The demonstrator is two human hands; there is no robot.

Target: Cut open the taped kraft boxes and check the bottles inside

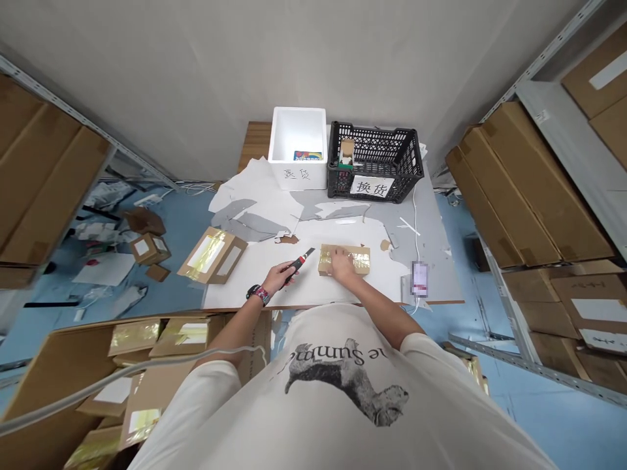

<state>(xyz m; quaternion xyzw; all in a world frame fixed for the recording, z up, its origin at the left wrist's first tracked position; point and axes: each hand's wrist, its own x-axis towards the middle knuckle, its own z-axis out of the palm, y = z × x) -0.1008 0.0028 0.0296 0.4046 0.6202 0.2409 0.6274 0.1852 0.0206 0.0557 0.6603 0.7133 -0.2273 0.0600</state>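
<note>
Yr L hand [283,277] grips cutter [299,262], blade [310,251] out; R hand [341,262] rests on taped box [361,260], can't tell if gripping. Pin box flat, fingertips [335,252] clear of blade.

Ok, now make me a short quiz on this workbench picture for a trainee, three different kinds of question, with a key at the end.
1. Multiple choice: what does the left hand hold?
a) a roll of tape
b) a utility knife
c) a marker pen

2. True or false: in this view, the black crate stands to the right of the white foam box.

3. Short answer: what is the right hand resting on?

Key:
1. b
2. True
3. A taped cardboard box
</note>
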